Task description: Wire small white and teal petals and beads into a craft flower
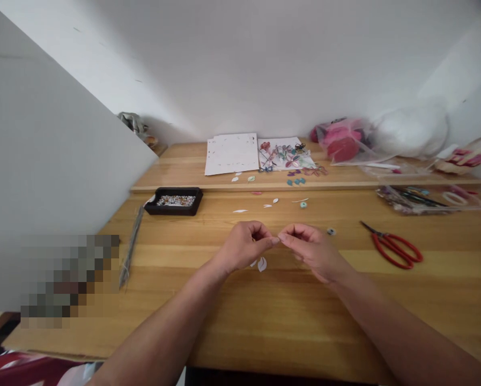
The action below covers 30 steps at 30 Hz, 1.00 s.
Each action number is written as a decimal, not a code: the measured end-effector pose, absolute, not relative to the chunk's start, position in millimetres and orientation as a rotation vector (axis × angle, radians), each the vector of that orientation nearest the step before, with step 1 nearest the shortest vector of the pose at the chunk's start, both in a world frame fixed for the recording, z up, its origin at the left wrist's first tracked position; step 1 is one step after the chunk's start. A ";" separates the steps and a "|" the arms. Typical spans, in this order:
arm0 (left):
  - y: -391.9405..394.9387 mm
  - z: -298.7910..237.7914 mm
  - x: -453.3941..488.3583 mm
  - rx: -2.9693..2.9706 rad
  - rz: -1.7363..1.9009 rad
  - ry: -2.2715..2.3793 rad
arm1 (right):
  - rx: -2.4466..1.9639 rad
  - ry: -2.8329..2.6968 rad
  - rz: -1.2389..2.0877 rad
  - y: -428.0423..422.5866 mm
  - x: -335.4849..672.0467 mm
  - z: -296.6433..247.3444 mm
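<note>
Left hand [246, 246] and right hand [310, 249] meet fingertip to fingertip mid-worktop [264, 321], pinched together on something too small to identify. White petal [261, 264] lies directly beneath. Risk: a slackened pinch drops the piece among loose scraps.

table [264, 316] – glossy wood | scissors [393, 247] – red plastic handles | tray [176, 202] – black

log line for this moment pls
left hand and right hand: fingertips pinched together | held item: too small to tell | scissors: right, untouched
</note>
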<state>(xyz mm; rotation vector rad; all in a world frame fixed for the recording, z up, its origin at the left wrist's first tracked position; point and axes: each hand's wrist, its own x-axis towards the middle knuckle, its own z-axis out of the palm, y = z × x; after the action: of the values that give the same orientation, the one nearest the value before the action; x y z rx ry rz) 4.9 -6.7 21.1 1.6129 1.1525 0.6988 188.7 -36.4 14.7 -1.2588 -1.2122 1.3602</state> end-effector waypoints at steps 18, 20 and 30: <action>-6.4 25.7 2.6 1.669 0.662 1.133 | -1.163 -1.027 1.273 -36.9 185.9 12.0; -5.4 25.6 1.9 1.685 0.656 1.150 | -1.162 -1.014 1.276 -37.0 186.6 12.0; -3.3 27.8 -1.9 1.750 0.589 1.212 | -1.139 -1.015 1.214 -31.2 190.7 5.8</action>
<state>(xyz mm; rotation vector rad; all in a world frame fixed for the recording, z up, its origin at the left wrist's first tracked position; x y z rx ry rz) -1.9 -3.3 27.8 1.7500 1.2119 0.5887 190.7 -31.2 5.8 -1.1394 -1.0150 1.2142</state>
